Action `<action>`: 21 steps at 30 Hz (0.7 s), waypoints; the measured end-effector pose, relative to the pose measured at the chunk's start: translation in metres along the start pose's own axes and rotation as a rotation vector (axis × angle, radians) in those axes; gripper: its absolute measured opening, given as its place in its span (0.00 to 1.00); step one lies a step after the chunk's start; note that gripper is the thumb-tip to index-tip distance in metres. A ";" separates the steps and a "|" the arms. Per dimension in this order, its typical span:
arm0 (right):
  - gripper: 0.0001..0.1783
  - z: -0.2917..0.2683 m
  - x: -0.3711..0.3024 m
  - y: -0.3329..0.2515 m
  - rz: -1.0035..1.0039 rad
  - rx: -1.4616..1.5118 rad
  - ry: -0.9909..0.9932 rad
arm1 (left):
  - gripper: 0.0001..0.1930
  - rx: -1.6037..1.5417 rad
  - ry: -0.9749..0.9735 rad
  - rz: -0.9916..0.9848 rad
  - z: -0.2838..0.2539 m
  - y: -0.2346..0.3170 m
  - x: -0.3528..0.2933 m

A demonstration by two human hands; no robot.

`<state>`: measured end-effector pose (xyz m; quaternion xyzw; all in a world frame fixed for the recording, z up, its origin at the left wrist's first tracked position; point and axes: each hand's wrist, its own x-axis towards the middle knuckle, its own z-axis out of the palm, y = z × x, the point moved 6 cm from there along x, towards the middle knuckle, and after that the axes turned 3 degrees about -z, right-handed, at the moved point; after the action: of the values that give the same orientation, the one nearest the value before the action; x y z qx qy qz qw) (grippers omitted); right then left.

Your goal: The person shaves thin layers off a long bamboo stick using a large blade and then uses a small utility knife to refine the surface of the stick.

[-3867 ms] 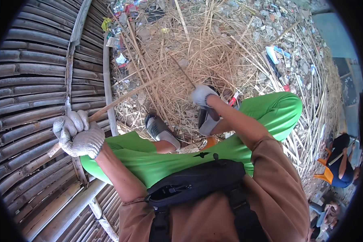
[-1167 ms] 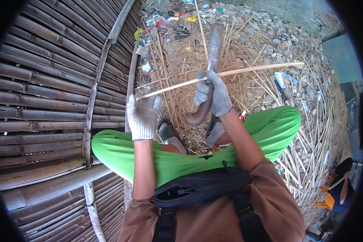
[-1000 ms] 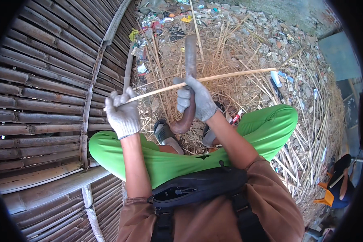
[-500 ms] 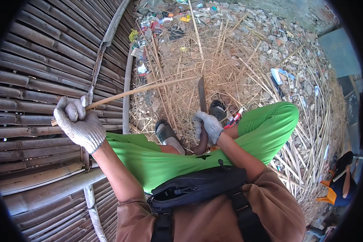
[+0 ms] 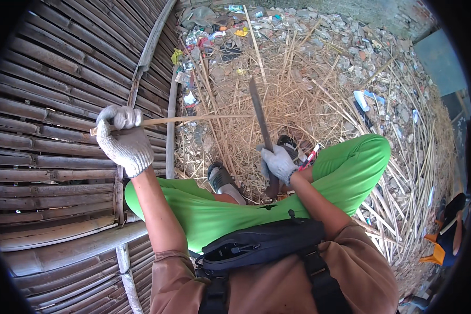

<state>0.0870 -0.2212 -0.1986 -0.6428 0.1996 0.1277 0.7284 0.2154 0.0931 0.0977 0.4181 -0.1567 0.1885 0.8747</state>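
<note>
My left hand [image 5: 124, 138], in a whitish knitted glove, is closed round one end of a thin bamboo strip [image 5: 180, 119]. The strip stretches to the right, nearly level, and its far end comes close to a dark blade. That blade belongs to a machete [image 5: 259, 112], whose handle my right hand [image 5: 279, 163] grips, also gloved. Its tip points away from me, leaning slightly left. The brown lower end of the handle shows beneath my right hand, between my shoes. Around my feet lie straw-like bamboo shavings [image 5: 293, 104].
A bamboo slat wall or platform [image 5: 52, 131] fills the left side. Rubble and litter [image 5: 214, 31] cover the ground at the far side. Many split bamboo strips [image 5: 382, 204] lie on the right, and a person with an orange chair [image 5: 434, 254] is at the right edge.
My left hand has moved right and up, straightening the bamboo strip, which had been bowed. The machete has risen away from me, its tip shifting left, and my right hand has moved slightly right.
</note>
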 end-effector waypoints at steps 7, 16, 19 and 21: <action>0.25 0.053 0.013 -0.042 -0.371 -0.703 -0.081 | 0.20 -0.067 0.154 0.016 -0.004 -0.014 0.001; 0.21 0.139 -0.025 -0.150 -0.610 -0.706 -0.189 | 0.20 0.116 0.269 0.023 0.027 -0.016 -0.005; 0.20 0.144 -0.015 -0.132 -0.651 -0.823 -0.223 | 0.20 0.174 0.353 0.063 0.028 -0.015 -0.011; 0.19 0.103 0.022 -0.084 -0.407 -0.885 -0.070 | 0.21 0.227 0.486 0.110 0.027 -0.017 -0.011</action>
<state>0.1569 -0.1326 -0.1245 -0.9122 -0.0282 0.0769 0.4015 0.2100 0.0597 0.0980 0.4468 0.0573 0.3470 0.8226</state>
